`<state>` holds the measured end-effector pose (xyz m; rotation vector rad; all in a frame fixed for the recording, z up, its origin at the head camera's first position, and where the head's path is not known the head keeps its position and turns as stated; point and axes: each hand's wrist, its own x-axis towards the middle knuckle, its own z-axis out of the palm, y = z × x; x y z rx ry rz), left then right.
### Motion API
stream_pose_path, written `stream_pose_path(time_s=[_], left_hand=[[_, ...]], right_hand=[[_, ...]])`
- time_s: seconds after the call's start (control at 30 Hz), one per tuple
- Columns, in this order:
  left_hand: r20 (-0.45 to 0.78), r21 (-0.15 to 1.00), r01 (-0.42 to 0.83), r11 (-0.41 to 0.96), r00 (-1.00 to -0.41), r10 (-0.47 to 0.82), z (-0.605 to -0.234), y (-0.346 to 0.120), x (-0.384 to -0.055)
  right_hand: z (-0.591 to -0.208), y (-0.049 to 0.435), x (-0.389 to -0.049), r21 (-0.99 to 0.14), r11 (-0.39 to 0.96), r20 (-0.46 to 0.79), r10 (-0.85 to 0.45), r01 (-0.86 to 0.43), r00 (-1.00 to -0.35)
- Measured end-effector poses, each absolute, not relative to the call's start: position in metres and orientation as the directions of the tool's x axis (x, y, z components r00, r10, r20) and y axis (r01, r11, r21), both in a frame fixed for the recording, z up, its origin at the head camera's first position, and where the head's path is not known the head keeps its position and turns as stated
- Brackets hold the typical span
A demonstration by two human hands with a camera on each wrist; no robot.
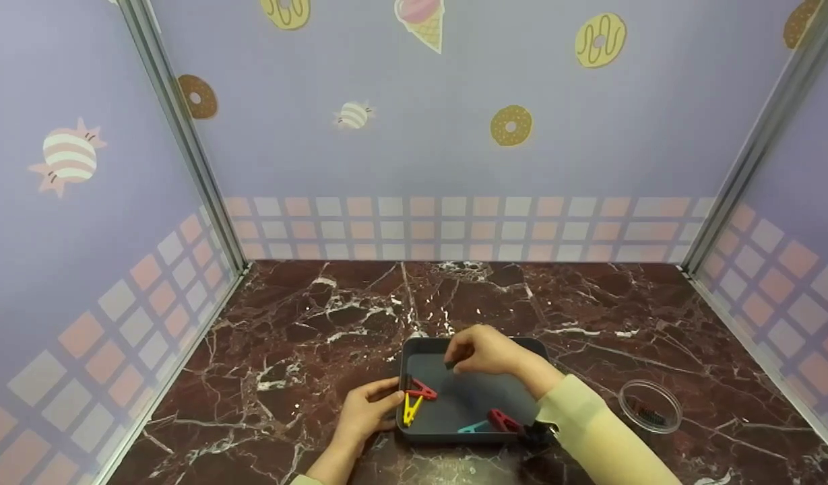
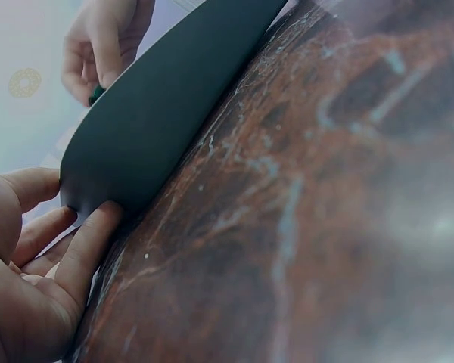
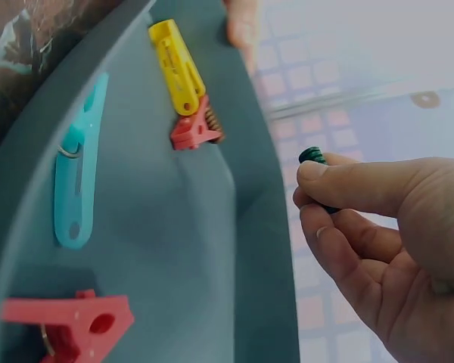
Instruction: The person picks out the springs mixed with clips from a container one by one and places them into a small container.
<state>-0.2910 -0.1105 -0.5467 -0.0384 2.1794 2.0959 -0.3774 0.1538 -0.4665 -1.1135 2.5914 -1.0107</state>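
Note:
Above the far part of a dark grey tray [image 1: 474, 436], my right hand [image 1: 491, 351] pinches a small dark green coil [image 3: 312, 156] between thumb and fingers. My fingers hide part of it. My left hand [image 1: 365, 412] holds the tray at its near left corner, fingertips on the outer wall and rim. Inside the tray near that hand lie a yellow clip [image 1: 411, 409] and a red clip [image 1: 424, 389], with a brown coil [image 3: 214, 125] against the red one. A turquoise clip [image 3: 77, 174] and a darker red clip [image 1: 504, 421] lie along the near wall.
To the right of the tray stands a clear round container [image 1: 649, 384] with dark red and black ridged pieces in it. The marbled tabletop [image 1: 306, 350] meets patterned walls [image 1: 414, 168] at the back and both sides, with metal posts [image 1: 198, 148] in the corners.

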Motion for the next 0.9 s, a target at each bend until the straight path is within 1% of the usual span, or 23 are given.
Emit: stream_pose_path(time_s=[0.13,0.27,0.5,0.9], left_hand=[[-0.094,0.995,-0.092,0.041,-0.993,0.064,-0.547,-0.110,-0.291],[-0.093,0.996,-0.092,0.023,-0.994,0.065,-0.547,-0.110,-0.292],[-0.095,0.995,-0.093,0.023,-0.993,0.067,-0.547,-0.110,-0.292],[-0.112,0.993,-0.109,0.039,-0.991,0.068,-0.544,-0.110,-0.290]], right_hand=[[-0.469,0.170,-0.371,-0.685,0.495,0.127,-0.642,-0.535,-0.756],[-0.472,0.186,-0.366,-0.707,0.504,0.131,-0.596,-0.496,-0.792],[-0.476,0.208,-0.360,-0.728,0.494,0.156,-0.555,-0.475,-0.817],[-0.474,0.235,-0.349,-0.810,0.442,0.140,-0.493,-0.386,-0.859]])
